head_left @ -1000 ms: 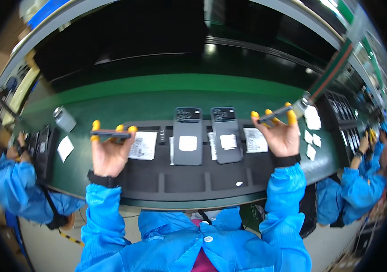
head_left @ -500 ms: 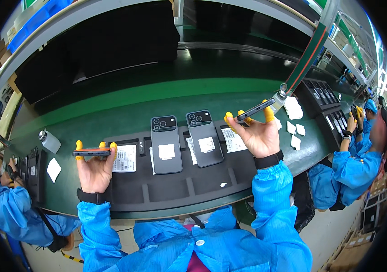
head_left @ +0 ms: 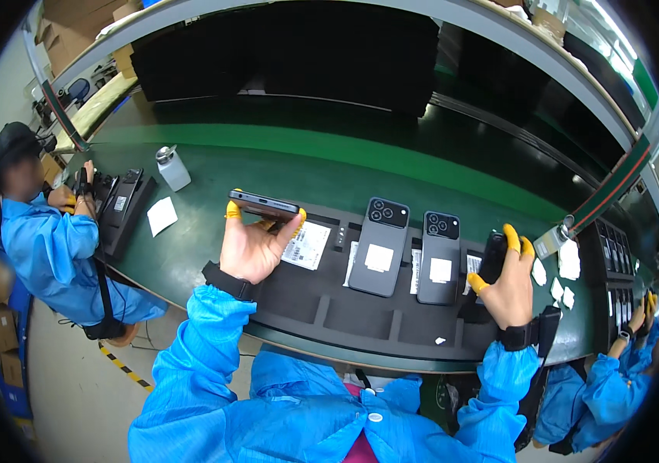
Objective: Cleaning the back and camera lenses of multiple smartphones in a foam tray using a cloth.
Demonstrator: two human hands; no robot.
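My left hand [head_left: 250, 251], with yellow finger cots, is closed on a smartphone [head_left: 264, 205] by its edges; the phone is raised, one narrow edge with its port showing. Lower down, my right hand [head_left: 508, 287] grips a dark smartphone [head_left: 491, 256] at the right end of a black foam tray [head_left: 356, 328]. That phone is partly hidden behind the fingers. Between my hands, a grey phone [head_left: 378, 258] and a second grey phone [head_left: 439, 266] lie back up on the tray, each with a white label. Printed white labels [head_left: 308, 245] show beside them.
A white pump bottle [head_left: 172, 170] and a white wipe [head_left: 162, 216] are on the green bench at left. Crumpled wipes [head_left: 569, 260] and another bottle [head_left: 553, 238] are at right, near a bench post. A co-worker [head_left: 51, 239] sits at left; another [head_left: 623, 386] works at right.
My right hand has turned over and lowered its phone to the tray's right end. My left hand still holds its phone raised. The view has swung left.
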